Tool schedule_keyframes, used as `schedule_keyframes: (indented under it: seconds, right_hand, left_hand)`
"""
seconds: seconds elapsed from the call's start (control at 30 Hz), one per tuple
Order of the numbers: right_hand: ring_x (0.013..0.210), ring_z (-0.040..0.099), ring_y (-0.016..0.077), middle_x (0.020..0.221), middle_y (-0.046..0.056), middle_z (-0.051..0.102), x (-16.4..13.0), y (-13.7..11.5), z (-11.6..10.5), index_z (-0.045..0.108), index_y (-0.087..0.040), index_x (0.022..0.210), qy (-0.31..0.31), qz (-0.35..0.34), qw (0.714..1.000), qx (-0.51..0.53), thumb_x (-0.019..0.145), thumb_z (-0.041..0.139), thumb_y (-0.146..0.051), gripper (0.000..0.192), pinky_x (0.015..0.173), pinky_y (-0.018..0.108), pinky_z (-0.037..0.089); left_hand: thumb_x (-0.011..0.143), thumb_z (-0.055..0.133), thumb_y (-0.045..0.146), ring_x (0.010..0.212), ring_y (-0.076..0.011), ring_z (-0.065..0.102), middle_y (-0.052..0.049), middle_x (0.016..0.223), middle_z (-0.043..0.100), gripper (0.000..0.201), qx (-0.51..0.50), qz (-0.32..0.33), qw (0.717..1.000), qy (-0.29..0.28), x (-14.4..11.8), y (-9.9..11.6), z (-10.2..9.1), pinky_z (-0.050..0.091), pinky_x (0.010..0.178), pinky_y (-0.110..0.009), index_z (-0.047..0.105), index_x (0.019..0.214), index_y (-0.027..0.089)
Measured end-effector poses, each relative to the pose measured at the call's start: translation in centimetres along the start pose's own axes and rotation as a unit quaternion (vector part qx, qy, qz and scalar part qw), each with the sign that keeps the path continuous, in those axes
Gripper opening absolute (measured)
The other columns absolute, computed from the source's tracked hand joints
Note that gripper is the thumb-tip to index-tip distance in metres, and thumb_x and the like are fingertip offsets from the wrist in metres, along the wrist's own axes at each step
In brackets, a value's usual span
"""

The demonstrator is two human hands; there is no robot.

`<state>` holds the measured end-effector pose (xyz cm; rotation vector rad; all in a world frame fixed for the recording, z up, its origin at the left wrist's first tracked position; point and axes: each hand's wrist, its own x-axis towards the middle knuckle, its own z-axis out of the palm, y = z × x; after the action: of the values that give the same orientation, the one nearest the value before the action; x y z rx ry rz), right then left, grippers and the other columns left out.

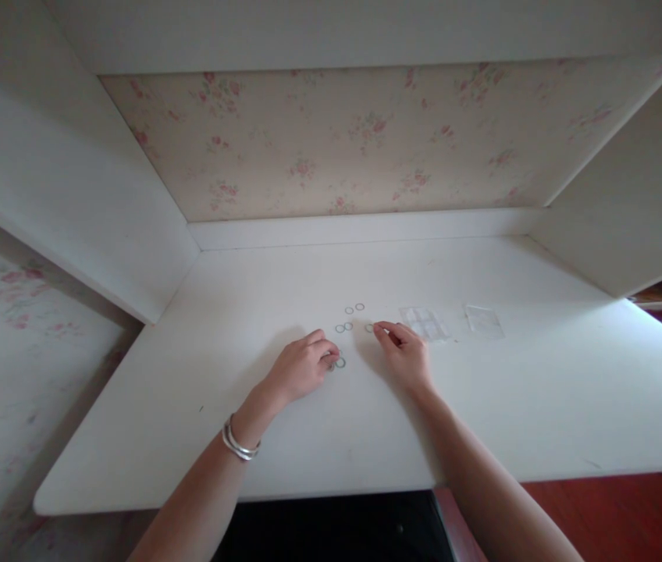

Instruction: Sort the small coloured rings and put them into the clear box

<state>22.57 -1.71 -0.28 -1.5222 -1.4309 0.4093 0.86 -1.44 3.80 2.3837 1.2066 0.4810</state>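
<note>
White desk (483,421) is spanning mid-frame. Left hand (306,364), near centre, is showing bent fingers; right hand (406,351), right of centre, is holding its fingertips bunched. Two clear plastic pieces (484,321) are lying farther right. Small rings (343,363) are sitting mid-frame, some at the fingertips; gripped or not, cannot tell. Risk: brushing fingers could be scattering neighbours.

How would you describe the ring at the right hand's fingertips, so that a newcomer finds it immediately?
On the white desk, find the right hand. At its fingertips is a small, thin ring. Unlike the paired rings to its left, it shows no second ring beside it.
</note>
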Motion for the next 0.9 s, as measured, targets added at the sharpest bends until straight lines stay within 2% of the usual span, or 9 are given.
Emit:
schedule_keyframes:
  seconds: [0.2, 0.4, 0.53, 0.63, 0.77, 0.9]
  right_hand:
    - [0.055, 0.045, 0.0118, 0.062, 0.001, 0.056, -0.1, -0.3, -0.2, 0.071, -0.018, 0.085, -0.005, 0.002, 1.0, 0.0, 0.085, 0.048, -0.047, 0.037, 0.055, 0.025, 0.035]
    - [0.055, 0.045, 0.0117, 0.062, 0.0, 0.056, -0.1, -0.4, -0.2, 0.072, -0.018, 0.086, -0.007, -0.002, 1.0, -0.002, 0.085, 0.049, -0.046, 0.036, 0.055, 0.025, 0.035]
    - [0.057, 0.048, 0.0117, 0.066, 0.001, 0.059, -0.2, 0.0, 0.0, 0.071, -0.019, 0.087, -0.018, -0.003, 1.0, 0.002, 0.086, 0.05, -0.044, 0.034, 0.057, 0.025, 0.037]
    - [0.057, 0.049, 0.0115, 0.067, 0.001, 0.059, -0.4, 0.2, 0.2, 0.071, -0.02, 0.086, -0.035, -0.018, 0.999, -0.024, 0.087, 0.048, -0.043, 0.033, 0.058, 0.024, 0.038]
    - [0.063, 0.054, 0.0116, 0.076, 0.002, 0.062, -0.7, 0.0, 0.6, 0.07, -0.022, 0.089, -0.094, -0.059, 0.99, -0.082, 0.089, 0.045, -0.038, 0.029, 0.061, 0.023, 0.04]
    - [0.074, 0.058, 0.0133, 0.086, 0.003, 0.064, -0.3, -1.1, 1.4, 0.068, -0.026, 0.098, -0.158, -0.096, 0.97, -0.159, 0.089, 0.045, -0.034, 0.026, 0.067, 0.023, 0.041]
  left_hand:
    - [0.091, 0.043, 0.028, 0.075, -0.0161, 0.059, -0.003, 0.083, 0.059, 0.026, 0.077, -0.001, 0.997, -0.024, 0.3, 0.8, 0.8, 0.043, 0.069, -0.027, 0.068, 0.086, 0.024]
    - [0.089, 0.046, 0.03, 0.072, -0.0156, 0.059, -0.002, 0.082, 0.061, 0.024, 0.036, -0.011, 0.999, -0.022, 0.2, 0.7, 0.8, 0.044, 0.069, -0.027, 0.069, 0.084, 0.025]
    - [0.088, 0.047, 0.029, 0.078, -0.0152, 0.059, -0.003, 0.087, 0.064, 0.021, -0.044, -0.045, 0.995, 0.073, 0.4, -0.8, -0.1, 0.044, 0.075, -0.025, 0.067, 0.086, 0.021]
    - [0.087, 0.047, 0.034, 0.074, -0.0148, 0.059, -0.002, 0.081, 0.065, 0.024, -0.085, -0.11, 0.982, 0.128, 0.5, -2.7, -0.5, 0.043, 0.069, -0.024, 0.066, 0.089, 0.019]
    - [0.085, 0.048, 0.04, 0.055, -0.0129, 0.053, 0.002, 0.062, 0.059, 0.029, -0.123, -0.19, 0.967, 0.118, 0.4, -4.8, -0.5, 0.037, 0.054, -0.024, 0.066, 0.09, 0.018]
    - [0.083, 0.049, 0.04, 0.059, -0.0135, 0.055, 0.001, 0.065, 0.06, 0.03, -0.147, -0.202, 0.961, 0.116, 0.6, -5.5, -0.3, 0.038, 0.056, -0.024, 0.067, 0.09, 0.018]
